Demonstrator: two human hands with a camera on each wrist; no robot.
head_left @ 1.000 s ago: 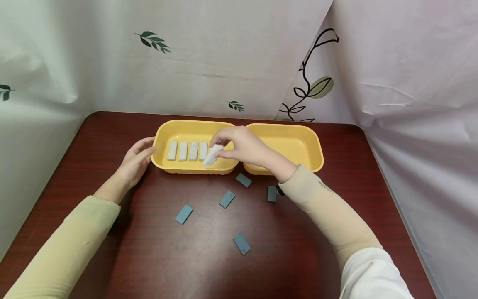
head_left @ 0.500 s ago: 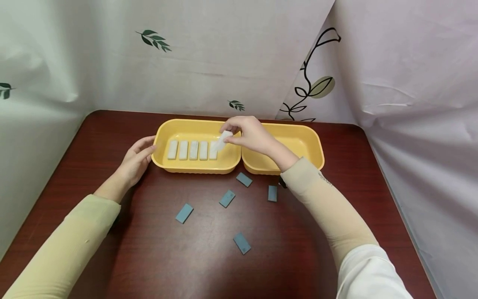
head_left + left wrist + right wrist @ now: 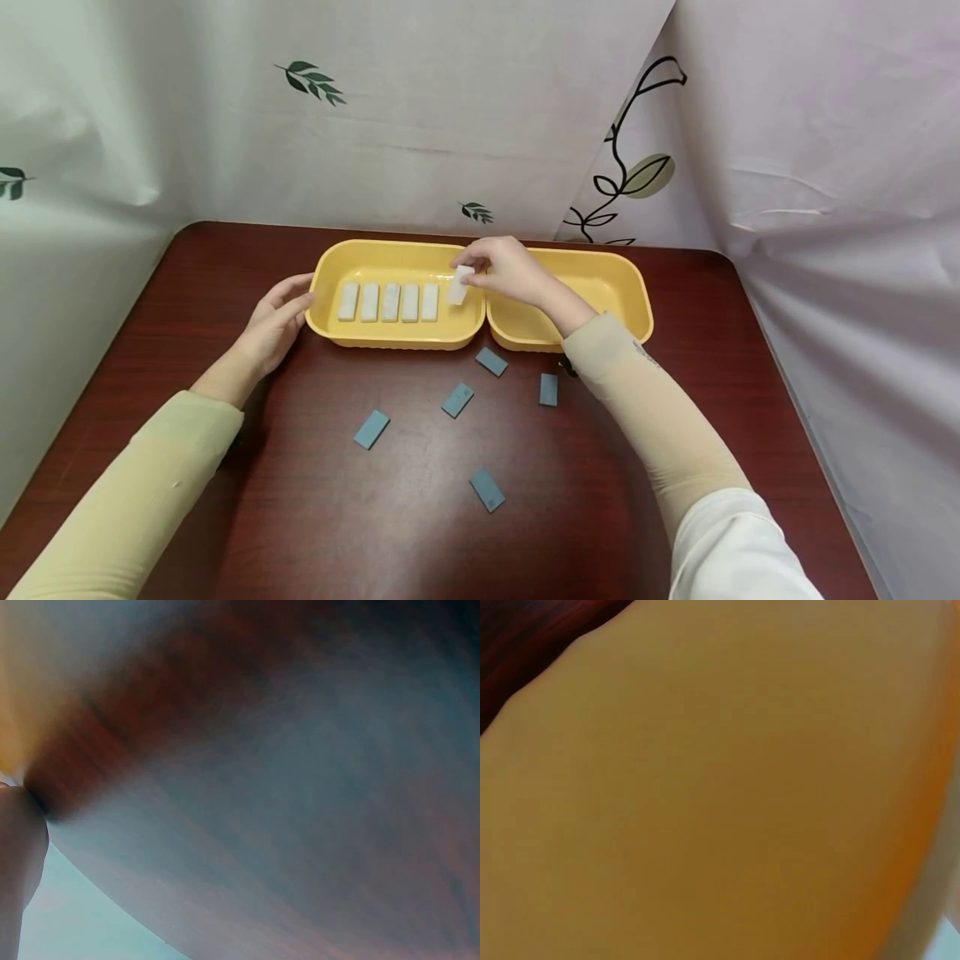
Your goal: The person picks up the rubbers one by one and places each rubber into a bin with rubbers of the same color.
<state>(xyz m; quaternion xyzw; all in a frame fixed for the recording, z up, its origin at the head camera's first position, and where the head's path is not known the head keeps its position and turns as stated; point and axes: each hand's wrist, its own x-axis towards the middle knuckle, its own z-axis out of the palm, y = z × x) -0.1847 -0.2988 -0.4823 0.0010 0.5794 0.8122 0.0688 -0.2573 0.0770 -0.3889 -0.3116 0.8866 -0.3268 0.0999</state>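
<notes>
Between thumb and fingertips, my right hand [image 3: 504,265] pinches a small white rectangular block [image 3: 459,287], tilted over the right end of the left yellow tray [image 3: 397,340]. Whether the block touches the tray floor I cannot tell. Inside that tray, several similar white blocks [image 3: 391,302] stand side by side in a row, a little apart. My left hand [image 3: 272,325] holds the tray's left end, thumb at the rim and fingers along the outer wall. Only part of a finger [image 3: 19,855] shows in the left wrist view. Blurred yellow plastic fills most of the right wrist view.
A second yellow tray [image 3: 600,287] stands against the first one's right end, partly under my right wrist. Several blue-grey rectangular blocks [image 3: 457,400] lie scattered on the dark red wooden table [image 3: 337,517] in front of the trays. A patterned wall covering [image 3: 405,125] rises behind the table.
My right hand has moved right with a white block, leaving one more standing block visible in the row. The held block now hangs steeper. My left hand stays at the tray's end.
</notes>
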